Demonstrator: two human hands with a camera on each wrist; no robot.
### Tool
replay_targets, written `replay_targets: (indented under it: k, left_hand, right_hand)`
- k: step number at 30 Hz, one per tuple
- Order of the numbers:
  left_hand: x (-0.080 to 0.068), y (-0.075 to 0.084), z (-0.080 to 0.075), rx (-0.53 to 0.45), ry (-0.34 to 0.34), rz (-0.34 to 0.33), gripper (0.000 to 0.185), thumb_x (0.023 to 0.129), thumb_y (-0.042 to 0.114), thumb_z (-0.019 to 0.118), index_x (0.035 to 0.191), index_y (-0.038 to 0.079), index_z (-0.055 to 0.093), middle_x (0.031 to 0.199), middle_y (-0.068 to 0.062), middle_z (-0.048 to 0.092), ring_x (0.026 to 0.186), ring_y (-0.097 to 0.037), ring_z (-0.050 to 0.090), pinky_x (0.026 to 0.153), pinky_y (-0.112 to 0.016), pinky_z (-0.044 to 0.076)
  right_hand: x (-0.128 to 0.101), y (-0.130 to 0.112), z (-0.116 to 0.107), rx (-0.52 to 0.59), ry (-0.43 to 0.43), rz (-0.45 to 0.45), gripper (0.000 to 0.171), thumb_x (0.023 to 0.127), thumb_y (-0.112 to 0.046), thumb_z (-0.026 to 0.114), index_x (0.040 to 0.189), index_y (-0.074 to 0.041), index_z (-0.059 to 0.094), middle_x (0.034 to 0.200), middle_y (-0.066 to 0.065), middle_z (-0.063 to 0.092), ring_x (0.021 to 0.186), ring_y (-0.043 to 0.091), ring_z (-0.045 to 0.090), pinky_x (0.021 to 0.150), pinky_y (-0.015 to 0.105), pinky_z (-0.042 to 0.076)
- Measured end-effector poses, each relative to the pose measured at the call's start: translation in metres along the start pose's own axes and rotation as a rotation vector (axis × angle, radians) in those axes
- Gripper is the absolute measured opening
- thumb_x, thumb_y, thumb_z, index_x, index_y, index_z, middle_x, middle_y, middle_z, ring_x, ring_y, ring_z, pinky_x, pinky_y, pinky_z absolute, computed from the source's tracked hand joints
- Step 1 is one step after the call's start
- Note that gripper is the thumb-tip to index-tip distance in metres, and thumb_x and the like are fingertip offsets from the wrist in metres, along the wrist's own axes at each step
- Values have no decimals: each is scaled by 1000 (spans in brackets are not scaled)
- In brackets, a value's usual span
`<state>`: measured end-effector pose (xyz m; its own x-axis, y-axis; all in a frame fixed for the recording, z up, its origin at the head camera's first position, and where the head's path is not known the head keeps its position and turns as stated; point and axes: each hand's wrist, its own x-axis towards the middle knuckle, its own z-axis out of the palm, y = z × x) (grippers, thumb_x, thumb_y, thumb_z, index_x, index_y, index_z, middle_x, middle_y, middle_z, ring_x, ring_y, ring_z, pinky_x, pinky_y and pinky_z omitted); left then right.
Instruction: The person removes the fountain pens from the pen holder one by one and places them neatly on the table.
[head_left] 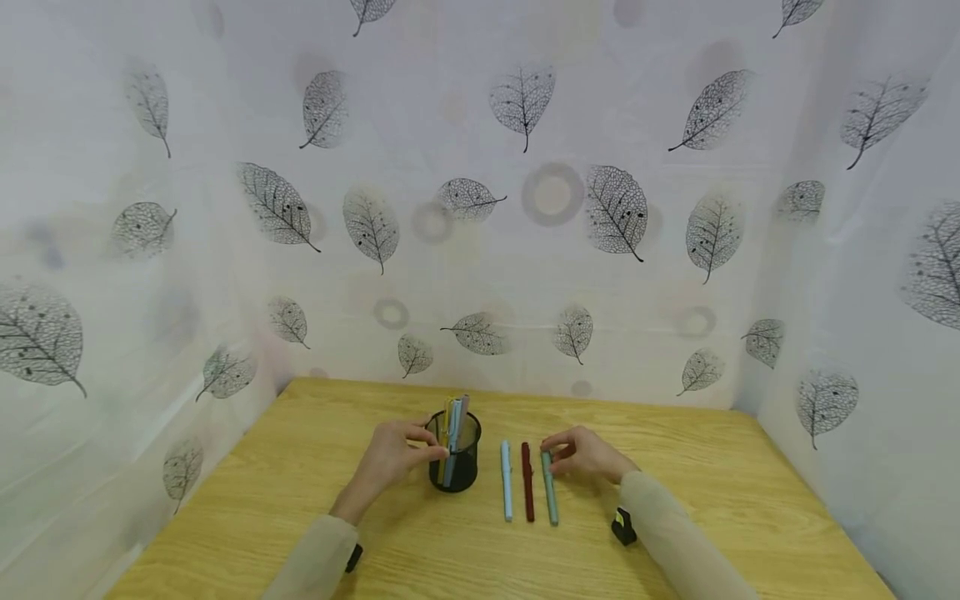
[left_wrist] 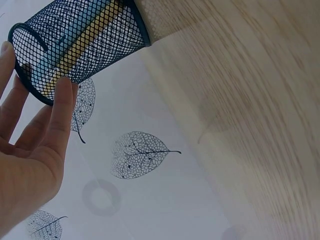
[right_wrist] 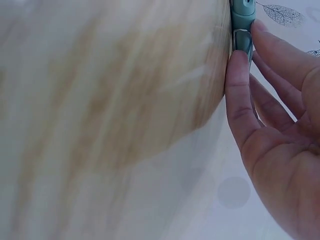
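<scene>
A black mesh pen holder (head_left: 467, 477) stands upright on the table, with a yellow pen (left_wrist: 82, 50), a light blue pen (head_left: 456, 412) and a greyish one inside. My left hand (head_left: 390, 454) grips this holder near its rim from the left, thumb in front and fingers behind. To the right, three capped pens lie side by side: a light blue pen (head_left: 507, 487), a dark red pen (head_left: 528, 487) and a green pen (head_left: 552, 500). My right hand (head_left: 588, 456) pinches the green pen by its far end between thumb and fingers, seen close up in the right wrist view.
The wood-grain table (head_left: 420, 550) reaches back to a pale curtain (head_left: 465, 267) printed with dark leaves, which also closes off both sides. A black band with a yellow-green patch (head_left: 623, 527) sits at my right wrist.
</scene>
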<state>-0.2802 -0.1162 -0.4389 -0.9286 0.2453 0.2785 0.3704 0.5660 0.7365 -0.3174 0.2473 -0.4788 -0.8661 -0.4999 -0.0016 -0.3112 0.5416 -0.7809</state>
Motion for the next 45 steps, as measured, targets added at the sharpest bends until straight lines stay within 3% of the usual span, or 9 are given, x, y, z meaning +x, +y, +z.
replay_targets:
  k: [14,26,37,45]
  left_hand:
    - [5,0,-3,14,-18,-6,13,77,33,82,72,25,74,135,-16,60,87,-22,74,64,-23,57]
    - [3,0,-3,20,-19,2,13,78,35,82,72,26,74,135,-17,60,90,-24,74,66,-25,58]
    - [5,-5,-4,18,-29,9,13,78,36,81,73,27,74,136,-17,59,84,-19,74,64,-23,57]
    - [9,-7,-5,22,-36,20,13,78,37,81,73,26,75,136,-17,59,83,-19,74,65,-24,57]
  right_hand:
    - [3,0,-1,27,2,11,39,87,-9,74,123,5,64,127,23,64,104,28,68,87,36,56]
    - [0,-2,-3,133,31,37,42,91,-3,67,130,7,58,127,27,61,108,36,65,83,38,57]
    - [9,-6,-6,128,121,37,41,94,-17,67,128,5,59,127,27,60,101,25,66,79,37,57]
    - [20,-10,2,151,142,15,41,95,-20,66,127,4,61,123,24,64,99,28,67,78,37,58]
